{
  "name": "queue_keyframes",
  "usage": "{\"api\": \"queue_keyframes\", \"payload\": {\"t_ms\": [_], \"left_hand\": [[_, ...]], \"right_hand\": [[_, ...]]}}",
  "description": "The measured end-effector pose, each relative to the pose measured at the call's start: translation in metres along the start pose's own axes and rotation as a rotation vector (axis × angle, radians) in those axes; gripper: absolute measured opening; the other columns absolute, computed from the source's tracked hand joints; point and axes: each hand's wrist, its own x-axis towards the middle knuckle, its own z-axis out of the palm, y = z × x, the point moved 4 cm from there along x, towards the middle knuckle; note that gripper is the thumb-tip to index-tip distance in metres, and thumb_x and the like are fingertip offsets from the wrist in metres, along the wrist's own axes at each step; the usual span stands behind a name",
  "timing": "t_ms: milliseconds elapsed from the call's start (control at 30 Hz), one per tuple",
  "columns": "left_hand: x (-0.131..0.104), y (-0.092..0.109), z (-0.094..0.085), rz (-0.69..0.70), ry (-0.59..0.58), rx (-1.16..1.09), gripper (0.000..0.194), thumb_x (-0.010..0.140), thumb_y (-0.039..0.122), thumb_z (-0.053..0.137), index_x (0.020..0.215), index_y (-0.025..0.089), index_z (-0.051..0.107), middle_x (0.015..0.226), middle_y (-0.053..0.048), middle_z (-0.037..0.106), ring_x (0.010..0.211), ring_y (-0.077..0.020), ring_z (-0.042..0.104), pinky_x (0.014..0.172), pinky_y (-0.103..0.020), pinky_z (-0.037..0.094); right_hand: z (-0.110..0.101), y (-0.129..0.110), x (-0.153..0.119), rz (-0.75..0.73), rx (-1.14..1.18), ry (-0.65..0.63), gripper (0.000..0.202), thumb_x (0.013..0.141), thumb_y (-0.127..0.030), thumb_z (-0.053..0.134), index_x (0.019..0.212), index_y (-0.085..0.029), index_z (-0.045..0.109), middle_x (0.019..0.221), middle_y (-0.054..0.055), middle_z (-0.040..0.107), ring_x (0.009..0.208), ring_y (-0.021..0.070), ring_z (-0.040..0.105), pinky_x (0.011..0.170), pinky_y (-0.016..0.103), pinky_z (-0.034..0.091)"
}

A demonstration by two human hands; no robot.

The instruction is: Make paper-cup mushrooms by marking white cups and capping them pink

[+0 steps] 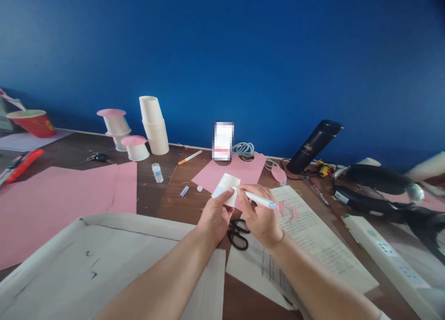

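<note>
My left hand (215, 215) pinches a small white paper piece (226, 183) near the middle of the desk. One side of it is light blue; whether it is flat or curved I cannot tell. My right hand (260, 213) is closed round a white marker with a pale blue end (259, 199), its tip at the right edge of the paper piece. A pale blue cap (184, 191) lies to the left, beside a small white round bit (199, 188). Black-handled scissors (238, 236) rest between my forearms, their blades hidden. Beneath my hands is a pink sheet (205, 174).
Upright paper cups (155, 130) and cups topped with pink discs (136, 148) stand back left. A small bottle (157, 173) is nearer. A phone (223, 141) leans on the blue wall. Rightward are a black flask (313, 146), printed sheets (313, 236) and a power strip (385, 259).
</note>
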Motion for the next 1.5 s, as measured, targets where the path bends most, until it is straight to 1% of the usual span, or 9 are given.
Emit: {"api": "queue_keyframes", "payload": {"t_ms": [233,400,500,667,933,1033,1200,1333,1500], "left_hand": [[0.001,0.0,-0.003,-0.008,0.024,0.01,0.022,0.069,0.009,0.07,0.09,0.014,0.065,0.097,-0.008,0.07,0.097,-0.0194,0.065,0.085,-0.026,0.048],[0.002,-0.001,-0.003,-0.028,0.037,0.009,0.02,0.069,0.011,0.07,0.089,0.014,0.065,0.093,-0.007,0.07,0.09,-0.0159,0.065,0.079,-0.023,0.049],[0.002,-0.001,-0.003,-0.044,0.046,-0.007,0.022,0.068,0.011,0.071,0.089,0.015,0.065,0.097,-0.005,0.069,0.089,-0.0136,0.064,0.075,-0.021,0.049],[0.002,-0.002,-0.005,-0.058,0.081,-0.001,0.026,0.067,0.012,0.073,0.091,0.016,0.064,0.103,-0.004,0.068,0.086,-0.0105,0.062,0.065,-0.017,0.047],[0.002,-0.003,-0.007,-0.073,0.092,0.011,0.026,0.066,0.012,0.074,0.09,0.015,0.065,0.101,-0.004,0.068,0.081,-0.0098,0.062,0.059,-0.017,0.045],[0.002,-0.003,-0.006,-0.071,0.086,0.009,0.026,0.066,0.01,0.073,0.09,0.015,0.065,0.1,-0.005,0.069,0.08,-0.0102,0.063,0.06,-0.017,0.046],[0.002,-0.003,-0.004,-0.072,0.094,0.002,0.026,0.066,0.008,0.072,0.091,0.014,0.064,0.104,-0.006,0.068,0.084,-0.0115,0.063,0.063,-0.017,0.047],[0.001,-0.003,-0.002,-0.071,0.089,-0.002,0.025,0.067,0.007,0.071,0.09,0.013,0.065,0.101,-0.006,0.068,0.084,-0.0114,0.063,0.063,-0.017,0.047],[0.0,-0.003,-0.003,-0.078,0.086,0.012,0.028,0.067,0.007,0.072,0.093,0.014,0.065,0.103,-0.005,0.068,0.08,-0.0106,0.063,0.059,-0.017,0.046]], "right_hand": [[0.001,0.002,0.0,0.04,0.018,-0.009,0.013,0.088,-0.026,0.052,0.091,-0.02,0.063,0.085,0.004,0.069,0.081,0.0182,0.064,0.075,0.033,0.046],[0.0,0.002,-0.001,0.023,0.04,0.007,0.011,0.087,-0.023,0.054,0.092,-0.021,0.063,0.087,0.004,0.069,0.082,0.0182,0.064,0.076,0.033,0.046],[-0.005,0.002,0.001,0.0,0.07,0.035,0.011,0.087,-0.022,0.053,0.094,-0.021,0.063,0.086,0.004,0.069,0.081,0.0186,0.064,0.076,0.033,0.047],[-0.011,0.011,0.004,0.038,0.077,0.108,0.012,0.088,-0.022,0.053,0.095,-0.021,0.063,0.087,0.004,0.069,0.082,0.0189,0.063,0.077,0.035,0.047],[-0.01,0.01,0.005,0.004,0.043,0.086,0.011,0.087,-0.022,0.055,0.096,-0.021,0.063,0.088,0.003,0.069,0.082,0.0175,0.064,0.078,0.033,0.045],[-0.009,0.01,0.004,0.007,0.031,0.075,0.011,0.087,-0.022,0.056,0.096,-0.02,0.063,0.088,0.003,0.07,0.083,0.0172,0.064,0.078,0.032,0.045],[-0.008,0.01,0.004,-0.005,0.035,0.084,0.012,0.086,-0.02,0.057,0.096,-0.02,0.063,0.089,0.003,0.07,0.083,0.0165,0.063,0.078,0.031,0.045],[-0.007,0.009,0.004,-0.011,0.03,0.085,0.011,0.086,-0.02,0.058,0.096,-0.02,0.063,0.088,0.003,0.069,0.082,0.0162,0.063,0.077,0.031,0.045],[-0.006,0.009,0.004,-0.009,0.006,0.075,0.012,0.087,-0.022,0.057,0.096,-0.02,0.063,0.087,0.003,0.069,0.082,0.0166,0.063,0.077,0.031,0.045]]}}
